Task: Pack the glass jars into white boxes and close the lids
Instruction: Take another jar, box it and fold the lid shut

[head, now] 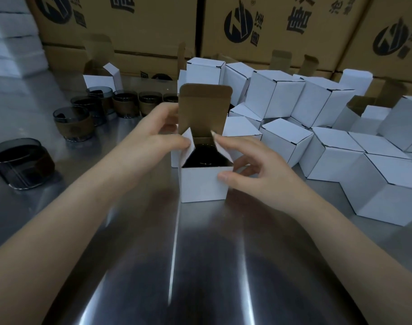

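Note:
A small white box stands in the middle of the steel table, its brown-lined lid upright. A dark glass jar sits inside, only its top showing. My left hand is at the box's left side, thumb pressing the left side flap inward and fingers behind the lid. My right hand holds the box's right side, forefinger pushing the right flap down and thumb on the front wall. Several more glass jars with brown bands stand at the left.
Several closed white boxes are piled at the right and behind. An open white box stands behind the jars. A large smoky jar sits at the far left. Big brown cartons wall off the back.

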A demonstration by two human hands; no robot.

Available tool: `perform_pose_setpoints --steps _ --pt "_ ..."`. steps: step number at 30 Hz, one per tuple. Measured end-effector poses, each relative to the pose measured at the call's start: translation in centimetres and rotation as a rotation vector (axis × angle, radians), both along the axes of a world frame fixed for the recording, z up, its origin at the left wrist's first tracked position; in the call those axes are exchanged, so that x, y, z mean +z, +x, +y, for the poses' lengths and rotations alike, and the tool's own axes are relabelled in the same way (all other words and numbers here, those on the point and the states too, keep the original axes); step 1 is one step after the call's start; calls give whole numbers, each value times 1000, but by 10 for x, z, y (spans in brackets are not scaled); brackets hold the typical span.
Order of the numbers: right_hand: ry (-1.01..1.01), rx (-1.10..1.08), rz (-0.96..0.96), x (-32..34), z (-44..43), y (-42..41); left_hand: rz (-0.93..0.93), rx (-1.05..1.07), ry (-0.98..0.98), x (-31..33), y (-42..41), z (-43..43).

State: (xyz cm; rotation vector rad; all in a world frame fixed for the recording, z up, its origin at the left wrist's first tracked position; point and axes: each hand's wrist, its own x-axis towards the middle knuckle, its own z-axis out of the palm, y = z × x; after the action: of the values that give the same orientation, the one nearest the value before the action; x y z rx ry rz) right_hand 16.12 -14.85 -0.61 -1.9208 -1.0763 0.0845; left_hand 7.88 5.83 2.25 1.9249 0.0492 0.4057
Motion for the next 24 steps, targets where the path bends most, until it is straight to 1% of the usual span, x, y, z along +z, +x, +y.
perform_pose_setpoints --steps 3,8,11,14,16,19,20,24 --pt "-36 -5 16 1 2 -1 -74 -14 43 -2 1 1" --pt "-55 -31 43 4 5 -5 -99 -20 79 -9 3 -4" --pt "-47 -21 5 7 4 -6 -145 -6 135 -9 3 -8" --pt "18 6 -29 7 5 -8 -202 -5 215 -6 0 -10" --pt "111 4 18 7 4 -9 -218 -13 245 -6 -2 -10" --pt "277 7 201 8 3 -9 -179 -37 266 -7 -5 -9" --pt "307 8 230 9 2 -9 -147 -65 280 -6 -6 -7" --pt "295 -13 170 9 3 -8 22 -226 264 -2 -9 5"
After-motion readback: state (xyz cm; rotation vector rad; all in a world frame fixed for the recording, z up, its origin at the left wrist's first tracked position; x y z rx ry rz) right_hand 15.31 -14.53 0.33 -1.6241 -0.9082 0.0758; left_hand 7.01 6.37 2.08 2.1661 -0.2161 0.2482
